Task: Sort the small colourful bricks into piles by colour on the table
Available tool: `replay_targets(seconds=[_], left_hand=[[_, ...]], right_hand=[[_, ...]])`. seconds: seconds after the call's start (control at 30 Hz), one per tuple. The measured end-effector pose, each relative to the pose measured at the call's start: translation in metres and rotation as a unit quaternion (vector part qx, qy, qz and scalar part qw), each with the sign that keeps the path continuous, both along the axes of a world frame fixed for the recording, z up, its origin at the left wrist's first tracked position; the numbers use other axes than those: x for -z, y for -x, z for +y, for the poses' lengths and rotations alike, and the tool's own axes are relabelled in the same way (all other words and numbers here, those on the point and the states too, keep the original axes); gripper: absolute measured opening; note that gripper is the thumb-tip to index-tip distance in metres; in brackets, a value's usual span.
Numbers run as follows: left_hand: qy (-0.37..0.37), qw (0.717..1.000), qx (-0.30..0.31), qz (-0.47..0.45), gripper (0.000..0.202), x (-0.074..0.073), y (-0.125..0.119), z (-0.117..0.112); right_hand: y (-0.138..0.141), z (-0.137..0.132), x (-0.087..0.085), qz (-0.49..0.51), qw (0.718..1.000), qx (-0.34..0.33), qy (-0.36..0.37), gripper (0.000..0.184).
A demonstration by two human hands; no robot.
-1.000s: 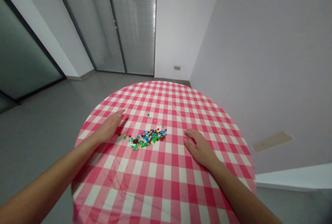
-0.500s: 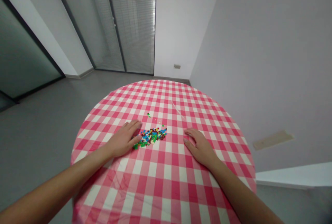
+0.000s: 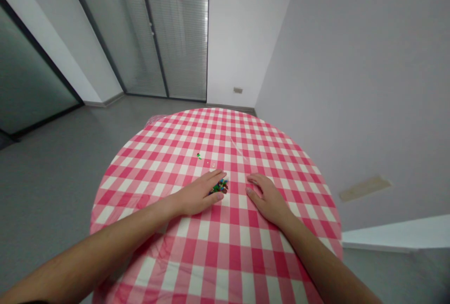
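A heap of small plastic building bricks in green, blue and dark red lies on the pink-and-white gingham tablecloth, mostly hidden behind my left hand. That hand rests flat on the cloth, its fingers curved against the heap's left side. My right hand lies flat just right of the heap, not touching it. A small green brick sits alone farther out, beyond my left fingertips.
The cloth covers a round table, with grey floor around it. A pale wall rises on the right. Glass doors with blinds stand behind the table, and a white ledge runs at lower right.
My left hand has slid right across the cloth, pushing the bricks into a smaller, tighter heap near my right hand. My right hand has barely moved.
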State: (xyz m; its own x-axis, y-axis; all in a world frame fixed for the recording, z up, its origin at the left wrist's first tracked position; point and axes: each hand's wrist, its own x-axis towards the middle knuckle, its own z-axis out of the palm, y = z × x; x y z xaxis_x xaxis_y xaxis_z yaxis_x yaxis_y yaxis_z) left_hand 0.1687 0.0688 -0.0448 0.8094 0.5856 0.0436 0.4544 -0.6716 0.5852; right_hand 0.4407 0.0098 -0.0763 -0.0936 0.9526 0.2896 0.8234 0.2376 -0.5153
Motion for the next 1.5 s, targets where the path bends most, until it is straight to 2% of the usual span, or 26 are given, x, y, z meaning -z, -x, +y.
replay_targets(seconds=[0.1,0.13,0.23,0.3,0.33,0.43,0.53,0.7,0.77,0.87,0.93,1.03,1.07,1.17,1.23,1.37,1.5], left_hand=[[-0.011,0.999,0.004,-0.040,0.061,0.001,0.000,0.018],[-0.037,0.998,-0.022,-0.044,0.060,0.002,0.001,0.026],[-0.106,0.980,-0.166,0.005,0.058,0.008,0.011,0.055],[-0.126,0.966,-0.218,0.056,0.057,0.012,0.019,0.069],[-0.125,0.963,-0.224,0.079,0.055,0.014,0.023,0.074],[-0.114,0.972,-0.172,0.111,0.052,0.018,0.032,0.078],[-0.102,0.982,-0.121,0.104,0.053,0.016,0.034,0.075],[-0.079,0.991,-0.064,0.084,0.057,0.010,0.024,0.060],[-0.066,0.995,-0.035,0.066,0.059,0.009,0.019,0.052],[-0.012,0.999,-0.020,0.025,0.066,0.006,0.015,0.042],[0.043,0.999,-0.008,-0.014,0.068,0.002,0.016,0.038],[0.100,0.994,0.015,-0.038,0.066,-0.007,0.027,0.038],[0.099,0.995,0.010,-0.018,0.071,-0.011,0.032,0.039],[0.053,0.991,0.011,0.126,0.114,-0.017,0.048,0.043],[0.017,0.982,0.024,0.186,0.127,-0.016,0.055,0.043],[-0.032,0.976,0.022,0.213,0.135,-0.008,0.055,0.038],[-0.050,0.977,0.019,0.206,0.128,0.000,0.049,0.038]], right_hand=[[0.001,-0.001,-0.003,-0.001,1.000,0.001,0.003,0.039],[0.001,-0.001,-0.003,-0.002,1.000,0.001,0.005,0.039],[0.001,-0.001,-0.002,-0.011,1.000,0.000,0.008,0.039],[0.001,-0.001,-0.001,-0.020,1.000,-0.002,0.005,0.039],[0.001,-0.001,0.000,-0.027,1.000,-0.004,0.003,0.038],[0.003,0.000,-0.004,-0.056,0.998,-0.010,0.005,0.038],[0.008,0.008,-0.015,-0.078,0.996,-0.022,0.028,0.039],[0.029,0.046,-0.033,-0.053,0.990,-0.115,0.071,0.038],[0.040,0.063,-0.033,-0.018,0.987,-0.144,0.075,0.038],[0.056,0.078,-0.024,0.049,0.989,-0.120,0.073,0.041],[0.062,0.079,-0.019,0.065,0.989,-0.117,0.068,0.042],[0.064,0.073,-0.016,0.044,0.982,-0.176,0.050,0.041],[0.063,0.071,-0.016,0.031,0.978,-0.200,0.041,0.041],[0.062,0.066,-0.020,-0.018,0.971,-0.236,0.030,0.043],[0.063,0.063,-0.022,-0.047,0.967,-0.246,0.038,0.046],[0.066,0.057,-0.028,-0.081,0.959,-0.270,0.042,0.049],[0.068,0.054,-0.031,-0.075,0.951,-0.298,0.035,0.046]])
